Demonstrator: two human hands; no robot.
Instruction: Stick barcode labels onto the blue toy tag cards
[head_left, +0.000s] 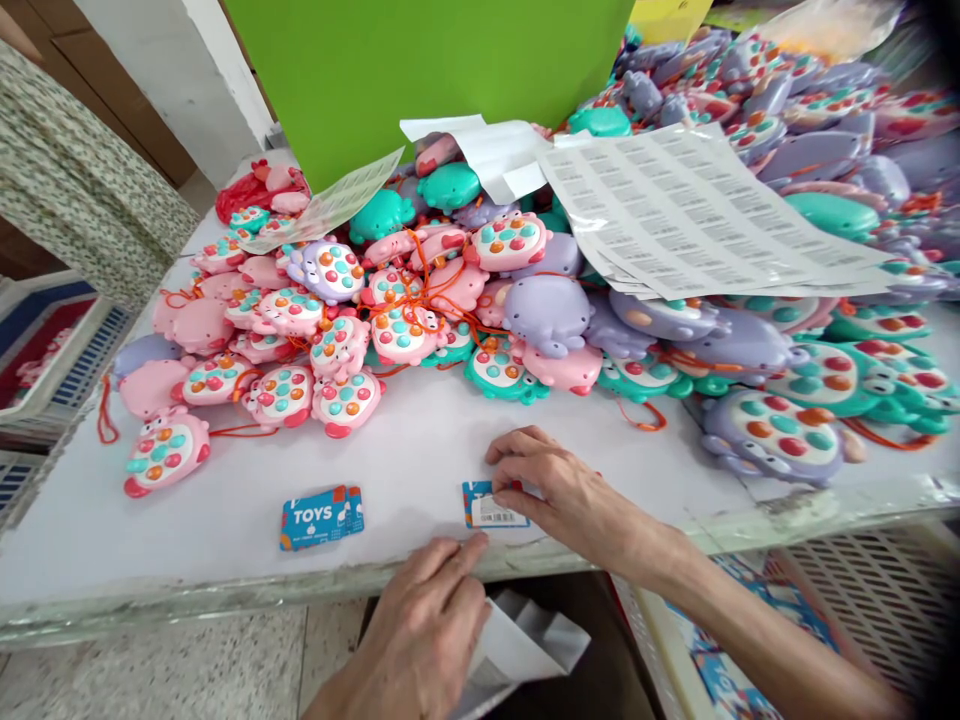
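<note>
Near the front edge of the table, a blue card lies flat with a white barcode label on it. My right hand rests over that card, its fingers apart and slightly bent, thumb side touching the label. Below the edge, my left hand is closed on a creased white sheet; its index fingertip points toward the card. Further left on the table is a stack of blue cards printed "TOYS".
Pink, purple and teal animal-shaped toys with orange cords are heaped across the table. Barcode label sheets lie on the heap. A green panel stands behind. A crate with more cards is below right.
</note>
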